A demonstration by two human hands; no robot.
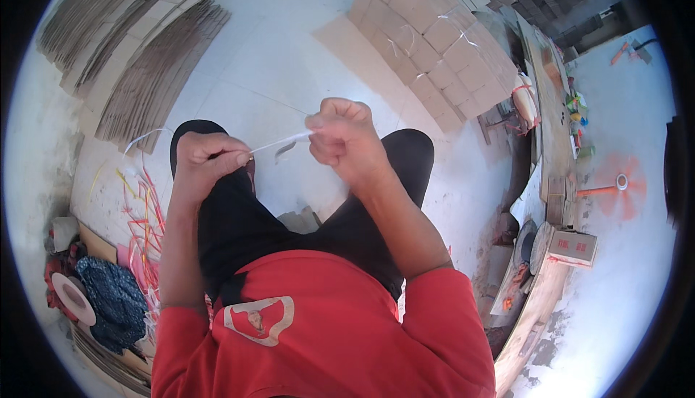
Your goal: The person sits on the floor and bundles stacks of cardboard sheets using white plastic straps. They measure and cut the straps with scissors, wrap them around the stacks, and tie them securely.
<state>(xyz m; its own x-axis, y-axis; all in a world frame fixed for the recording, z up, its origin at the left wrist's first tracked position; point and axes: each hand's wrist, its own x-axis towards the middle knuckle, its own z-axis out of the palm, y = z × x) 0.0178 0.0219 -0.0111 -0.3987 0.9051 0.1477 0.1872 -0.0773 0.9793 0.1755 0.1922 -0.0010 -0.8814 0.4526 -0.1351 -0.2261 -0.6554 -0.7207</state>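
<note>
Thin white plastic-looking strip [279, 143], held up in the air between both hands, above the pale floor [239, 57] and roughly between the black-trousered knees. Pulled pretty straight too. Probably best to keep the pinch firm on both sides, load the tension evenly, and watch for twists. Would also steer well clear of the messy tangle of red, white and yellow strips [148, 217] on the floor, out left of the left forearm; easy to snag, at a guess.

Pose-wise: left hand [206, 157] just over the left knee, knuckles up, thumb and index finger pinched on the strip. Right hand [346, 137] a touch farther forward, fingers curled in and apparently gripping, though too blurry to tell exactly how. Right forearm slanting inward, left one closer to straight.
</note>
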